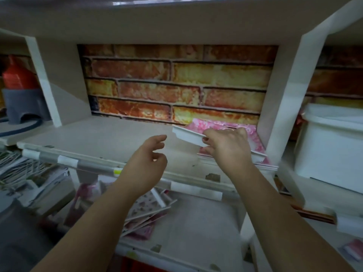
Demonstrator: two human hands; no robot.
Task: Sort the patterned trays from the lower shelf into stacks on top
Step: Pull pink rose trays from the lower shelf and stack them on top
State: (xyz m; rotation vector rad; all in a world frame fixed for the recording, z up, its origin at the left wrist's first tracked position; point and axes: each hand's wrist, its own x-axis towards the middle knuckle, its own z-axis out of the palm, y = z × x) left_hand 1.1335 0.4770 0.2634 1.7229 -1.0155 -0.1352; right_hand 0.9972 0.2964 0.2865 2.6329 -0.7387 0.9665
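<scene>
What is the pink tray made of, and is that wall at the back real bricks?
The pink tray looks like thin, stiff plastic: its white rim is sharply moulded and shiny wrap glints on top. The right hand holds it. The brick wall is probably printed paper or film, since it lies perfectly flat with blurry mortar lines.

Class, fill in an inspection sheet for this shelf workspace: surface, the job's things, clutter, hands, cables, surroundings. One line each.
Surface: upper shelf, pale board, taped front edge, bare on its left part.
Job's things: pink patterned stack at the shelf's right end; a white-rimmed tray held tilted over it; more patterned trays heaped on the lower shelf.
Clutter: white-wrapped bundles at lower left.
Hands: right hand pinches the tray rim; left hand free, fingers loosely curled.
Cables: a dark hose or cable in the left bay; cannot tell which.
Surroundings: brick-pattern back wall; white tub in the right bay; grey stool at left.
</scene>
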